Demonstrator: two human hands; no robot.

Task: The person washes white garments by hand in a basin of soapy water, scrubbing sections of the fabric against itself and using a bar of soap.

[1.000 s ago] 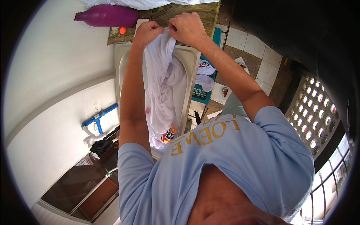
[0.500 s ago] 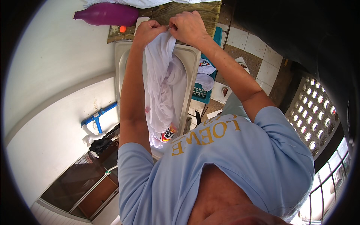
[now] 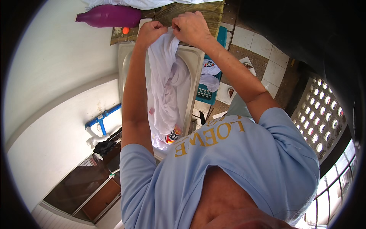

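A white cloth garment (image 3: 164, 80) hangs bunched lengthwise from both my hands down into a metal sink (image 3: 124, 51). Its upper end is pinched between the curled fingers of my left hand (image 3: 152, 33) and my right hand (image 3: 191, 29), which are close together over the sink's far edge. A coloured print shows on the fabric low in the basin, near my shirt. Which part of the garment my fingers grip is hidden in the folds.
Beyond the sink, a wooden board (image 3: 194, 13) carries a purple bottle (image 3: 114, 16), an orange cap (image 3: 126, 30) and more white cloth (image 3: 141, 3). A teal plastic basket (image 3: 206, 95) with clothes stands right of the sink. Blue pipes (image 3: 101, 118) run along the left wall.
Both hands keep their grip on the garment and have hardly moved. The surroundings sit slightly lower in the picture.
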